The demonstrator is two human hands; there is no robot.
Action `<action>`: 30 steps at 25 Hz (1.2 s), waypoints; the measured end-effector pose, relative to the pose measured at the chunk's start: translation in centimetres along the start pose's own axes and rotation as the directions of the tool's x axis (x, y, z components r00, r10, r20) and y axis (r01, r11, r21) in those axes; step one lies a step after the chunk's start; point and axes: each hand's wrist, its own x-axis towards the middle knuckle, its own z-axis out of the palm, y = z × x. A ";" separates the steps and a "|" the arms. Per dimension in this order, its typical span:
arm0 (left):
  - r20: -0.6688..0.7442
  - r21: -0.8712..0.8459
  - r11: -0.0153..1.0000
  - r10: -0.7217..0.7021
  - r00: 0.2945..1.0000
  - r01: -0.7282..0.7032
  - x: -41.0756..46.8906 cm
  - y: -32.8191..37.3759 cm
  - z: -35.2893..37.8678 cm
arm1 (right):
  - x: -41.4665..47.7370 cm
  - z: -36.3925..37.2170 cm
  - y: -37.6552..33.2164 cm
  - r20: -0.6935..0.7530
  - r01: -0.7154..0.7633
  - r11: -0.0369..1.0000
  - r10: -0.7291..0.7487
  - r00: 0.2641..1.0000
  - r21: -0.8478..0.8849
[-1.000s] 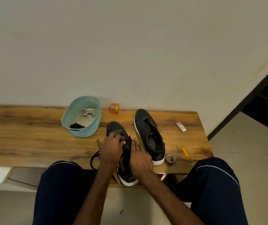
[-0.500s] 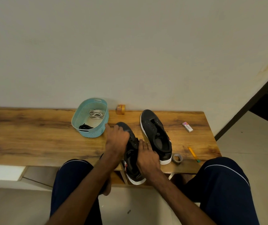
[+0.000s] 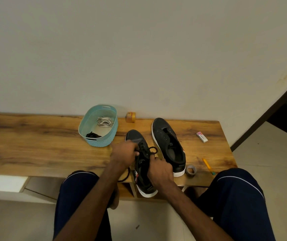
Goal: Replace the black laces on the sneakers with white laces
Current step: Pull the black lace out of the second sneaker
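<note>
My left hand (image 3: 124, 153) has come back off the toe and a loop of the black lace (image 3: 152, 150) now stands up between my hands, where a moment ago the lace lay flat.

From the head camera, my left fingers are curled tight and pinch the lace at the upper eyelets of the near sneaker (image 3: 134, 136). My right hand (image 3: 159, 169) wraps the shoe's side near the collar to steady it. Its fingertips reach up beside the loop, but I cannot tell whether they also pinch it. The sneaker lies on the wooden table (image 3: 34, 145) with its heel out over the front edge, and a slack length of lace hangs below my left wrist. The other sneaker (image 3: 168, 145) sits just beside it, already laceless. The white laces (image 3: 104, 121) wait in the teal basket (image 3: 102, 141) with a removed black lace (image 3: 93, 135).

I judge the risk is in the pull. If I tug before the crossings loosen, the lace can jam in an eyelet and drag the shoe, and with the heel overhanging it could tip off the edge if my right grip eases. The hanging tail could also snag on my knee.
</note>
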 end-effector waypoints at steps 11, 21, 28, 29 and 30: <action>-0.253 0.272 0.870 -0.347 0.903 0.410 0.1 -3.0 -1.4 | -0.1 0.2 0.3 -0.032 0.000 0.999 0.001 0.999 0.037; -0.118 0.099 0.995 0.001 0.993 0.011 0.3 1.0 1.0 | -0.3 -0.1 0.2 0.001 0.007 0.996 -0.007 1.000 0.088; -0.425 -0.049 0.946 -0.311 0.850 0.321 0.4 -2.7 -1.5 | 0.2 0.1 0.6 0.011 0.000 0.995 -0.001 1.000 0.105; -0.415 -0.079 0.940 -0.333 0.847 0.331 0.5 -3.1 -1.8 | 0.1 0.1 0.6 0.012 -0.004 0.994 0.003 1.000 0.111; -0.382 -0.077 0.942 -0.331 0.863 0.328 0.5 -3.2 -1.8 | 0.1 0.1 0.7 0.007 -0.003 0.993 0.002 1.000 0.122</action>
